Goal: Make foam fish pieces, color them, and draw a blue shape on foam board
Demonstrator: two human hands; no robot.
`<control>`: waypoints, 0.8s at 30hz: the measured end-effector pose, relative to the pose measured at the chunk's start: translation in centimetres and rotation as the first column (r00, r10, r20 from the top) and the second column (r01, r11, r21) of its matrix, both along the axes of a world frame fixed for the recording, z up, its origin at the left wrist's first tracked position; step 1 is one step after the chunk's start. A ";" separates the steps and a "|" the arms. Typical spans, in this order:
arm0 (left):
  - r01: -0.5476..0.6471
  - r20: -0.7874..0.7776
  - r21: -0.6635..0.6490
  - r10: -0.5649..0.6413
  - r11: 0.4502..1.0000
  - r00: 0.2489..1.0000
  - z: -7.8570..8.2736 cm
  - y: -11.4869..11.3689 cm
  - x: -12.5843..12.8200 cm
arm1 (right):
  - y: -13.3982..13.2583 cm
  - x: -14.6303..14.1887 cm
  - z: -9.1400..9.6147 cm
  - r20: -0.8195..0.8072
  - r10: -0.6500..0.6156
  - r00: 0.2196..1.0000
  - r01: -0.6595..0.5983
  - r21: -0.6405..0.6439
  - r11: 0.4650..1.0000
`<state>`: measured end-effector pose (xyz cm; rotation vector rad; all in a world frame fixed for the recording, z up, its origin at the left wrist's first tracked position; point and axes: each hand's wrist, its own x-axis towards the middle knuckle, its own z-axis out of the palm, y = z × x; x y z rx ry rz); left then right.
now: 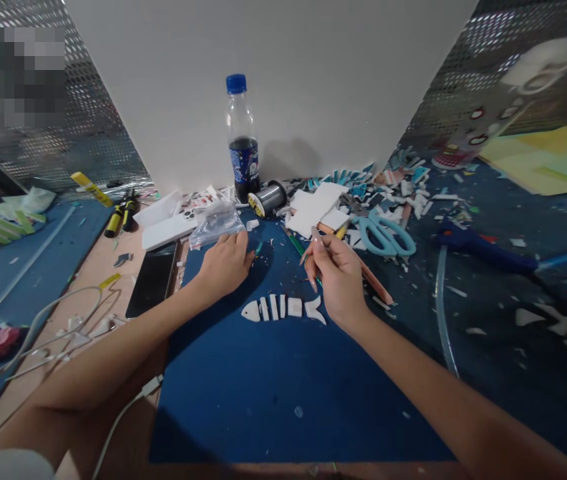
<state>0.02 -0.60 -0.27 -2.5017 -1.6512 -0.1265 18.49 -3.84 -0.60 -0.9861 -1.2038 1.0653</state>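
Note:
My left hand [226, 267] is closed at the lower edge of a clear plastic zip bag [216, 223], its fingers curled and the fingertips partly hidden. My right hand [339, 277] is raised, thumb and index fingertip pinched together; anything between them is too small to make out. Between and below my hands lies a fish shape of separate white pieces on the blue mat [283, 387]: a head [251, 311], several narrow strips [273, 307], a squarer piece [294, 307] and a forked tail [315, 309]. The tail is just left of my right wrist.
Light-blue scissors [386, 235], white sheets [316, 205] and a heap of scraps [398, 183] lie behind my right hand. A wire spool [269, 199] and a cola bottle [244, 153] stand at the back. Phones [153, 280], cables [113, 427] and a glue gun [483, 247] flank the mat.

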 end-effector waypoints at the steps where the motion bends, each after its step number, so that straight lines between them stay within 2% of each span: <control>1: 0.009 -0.007 -0.005 -0.009 1.000 1.000 -0.1 0.1 -0.1 | 0.0 0.0 -0.1 0.001 0.003 1.000 -0.003 0.001 1.000; 12: 0.077 -0.089 -0.081 -0.084 0.994 0.992 -0.8 0.5 -0.7 | 0.0 0.1 -0.5 0.008 0.026 1.000 -0.026 -0.013 1.000; 24: 0.181 -0.196 -0.120 -0.202 0.976 0.960 -0.2 -0.4 0.0 | -0.1 0.0 -0.2 0.000 0.051 0.999 -0.051 -0.035 0.998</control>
